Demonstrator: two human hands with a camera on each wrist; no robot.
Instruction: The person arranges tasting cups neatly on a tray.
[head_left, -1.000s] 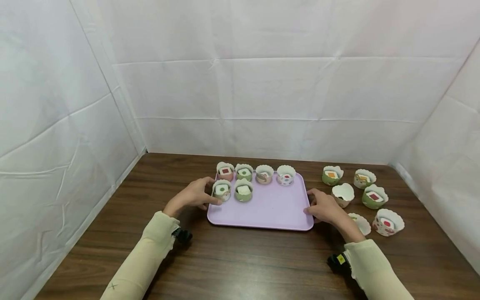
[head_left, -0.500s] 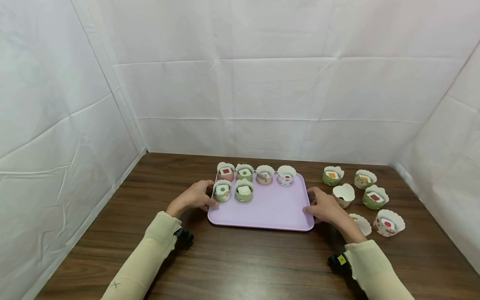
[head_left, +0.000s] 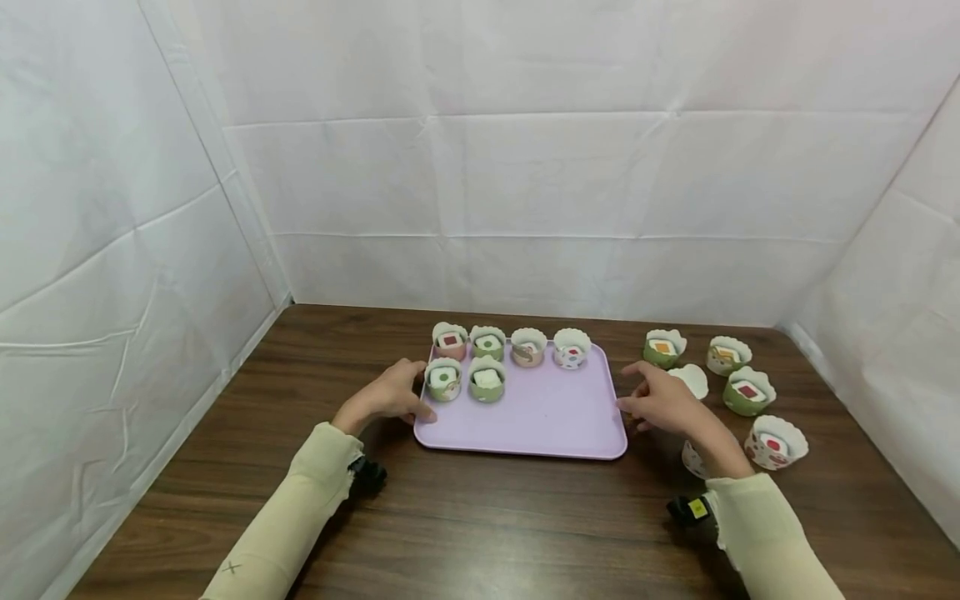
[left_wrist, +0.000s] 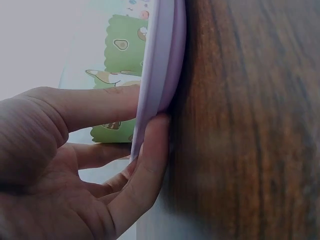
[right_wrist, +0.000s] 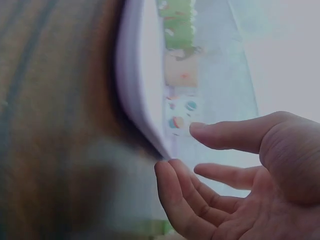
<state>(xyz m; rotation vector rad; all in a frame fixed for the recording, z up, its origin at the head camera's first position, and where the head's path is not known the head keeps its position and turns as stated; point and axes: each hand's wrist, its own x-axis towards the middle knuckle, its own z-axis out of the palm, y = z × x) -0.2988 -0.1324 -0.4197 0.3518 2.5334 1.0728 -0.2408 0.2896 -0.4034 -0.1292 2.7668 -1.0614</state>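
A lilac tray [head_left: 555, 425] lies on the table with several paper baking cups on it, each holding a small white block. Four-sided marks in red and round ones in green show on some blocks. My left hand [head_left: 386, 393] pinches the tray's left rim, thumb over it and a finger beneath, as the left wrist view shows. Beside that thumb stands a white-and-green cup [head_left: 443, 381], with a green cup [head_left: 487, 382] to its right. At the tray's right edge my right hand [head_left: 663, 402] has its thumb [right_wrist: 225, 135] lifted apart from the rim, fingers loosely bent around nothing.
Several more paper cups stand on the brown wooden table [head_left: 480, 525] at the right, among them a green cup [head_left: 663, 348] and a red-patterned cup [head_left: 776, 442]. My right hand and forearm partly cover two of them. White cloth [head_left: 555, 183] encloses the back and sides.
My right hand has let go of the tray's right rim and shifted slightly right, its thumb and fingers spreading. The left hand keeps its hold, and the tray stays nearly in place.
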